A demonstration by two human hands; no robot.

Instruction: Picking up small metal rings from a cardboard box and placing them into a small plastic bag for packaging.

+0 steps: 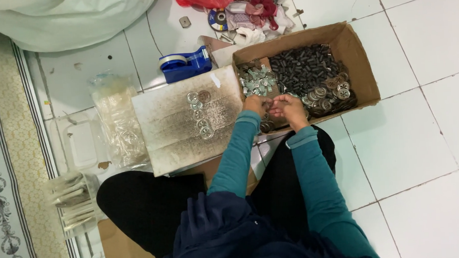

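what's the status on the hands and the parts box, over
Left hand and right hand together at the cardboard box near edge, grip unclear. Round metal discs and dark cylinders inside. Nothing blocking.

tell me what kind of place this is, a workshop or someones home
Probably a home floor used for piecework, not a workshop: the person sits on white floor tiles, both hands in a cardboard box of small metal parts, with a patterned mat alongside.
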